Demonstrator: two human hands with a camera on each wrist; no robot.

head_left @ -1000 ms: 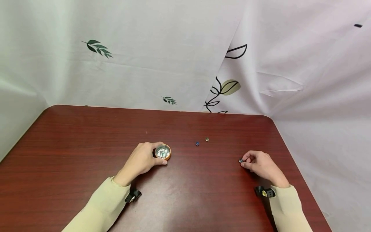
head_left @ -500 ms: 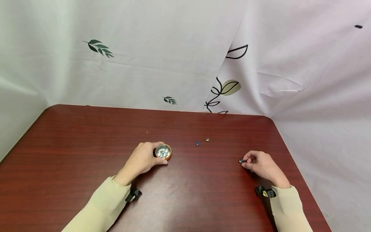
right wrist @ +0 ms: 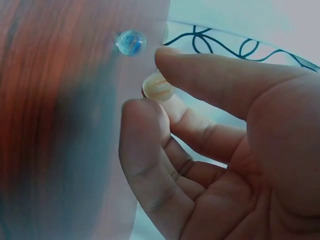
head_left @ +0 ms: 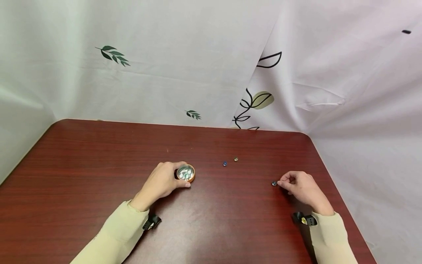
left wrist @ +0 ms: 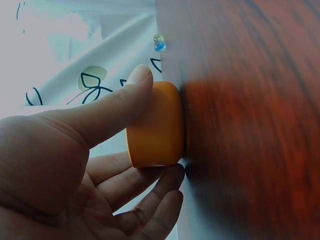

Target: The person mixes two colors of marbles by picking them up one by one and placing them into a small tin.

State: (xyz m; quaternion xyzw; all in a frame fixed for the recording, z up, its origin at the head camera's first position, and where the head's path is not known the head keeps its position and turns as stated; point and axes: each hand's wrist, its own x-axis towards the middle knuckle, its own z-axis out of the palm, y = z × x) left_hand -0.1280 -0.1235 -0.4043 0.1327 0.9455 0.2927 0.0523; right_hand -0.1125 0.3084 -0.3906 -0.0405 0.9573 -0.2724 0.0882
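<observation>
With our left hand (head_left: 159, 181) we clasp an orange cup (left wrist: 155, 125) of shiny pieces (head_left: 185, 173) on the tabletop (head_left: 214, 212), left of centre. Our right hand (head_left: 302, 187) pinches a yellowish marble (right wrist: 158, 87) at its fingertips (right wrist: 141, 117), just right of a dark bluish marble (head_left: 274, 183). Farther off, between our hands, lie a blue marble (head_left: 225, 163) and a greenish marble (head_left: 235, 159).

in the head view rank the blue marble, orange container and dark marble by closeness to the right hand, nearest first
Nearest to the right hand first:
1. Dark marble: just to its left.
2. Blue marble: farther left and farther back.
3. Orange container: farthest left, held by the left hand.
</observation>
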